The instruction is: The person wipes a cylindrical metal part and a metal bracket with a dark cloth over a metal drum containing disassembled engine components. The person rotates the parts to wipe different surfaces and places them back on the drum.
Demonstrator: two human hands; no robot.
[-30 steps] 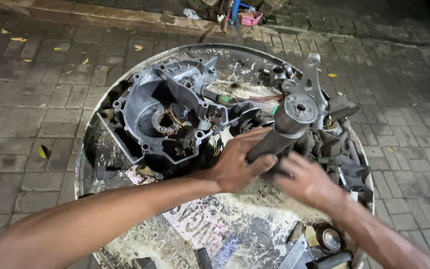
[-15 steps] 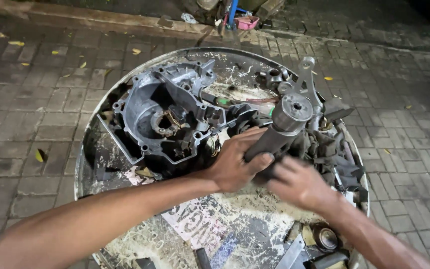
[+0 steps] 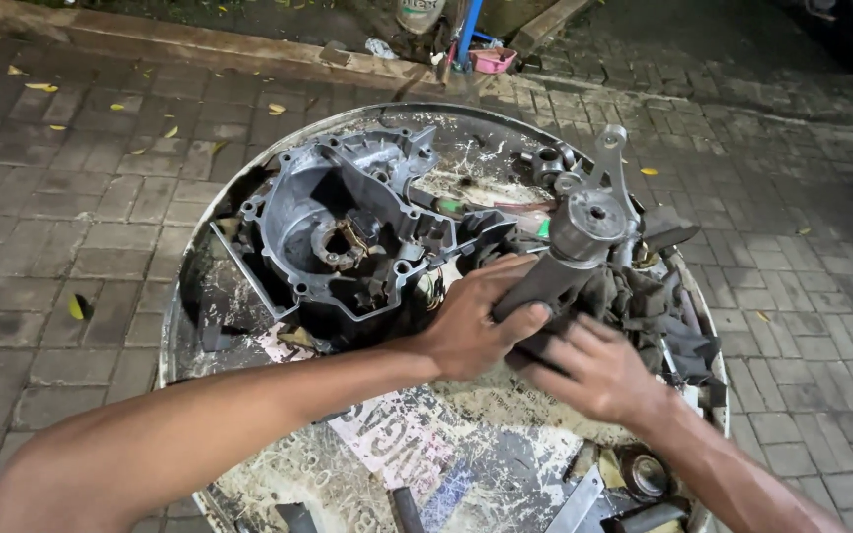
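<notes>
Nearest us, at six o'clock on the round metal tray [image 3: 249, 183], lie a flat metal strip [image 3: 577, 501], a small round bearing-like part [image 3: 647, 476] and a torn printed sheet [image 3: 387, 439] dusted with sawdust. Just above them our right hand [image 3: 599, 373] lies with fingers spread against the lower end of a dark grey shaft-like engine part [image 3: 565, 259]; whether it grips or only steadies, we cannot tell. Our left hand [image 3: 471, 321] is closed around the part's stem, thumb over the top, holding it tilted up toward one o'clock above the tray's centre. We judge this the handling step: the part is lifted and being turned or freed. The next move seems to call for a firm two-handed hold, since the surfaces look greasy. Behind the part sits a heap of dark rags [image 3: 644, 296]. At ten o'clock rests the open grey crankcase [image 3: 343, 232]. Our hands hide the part's lower end, and the rags bury whatever lies at three o'clock.
</notes>
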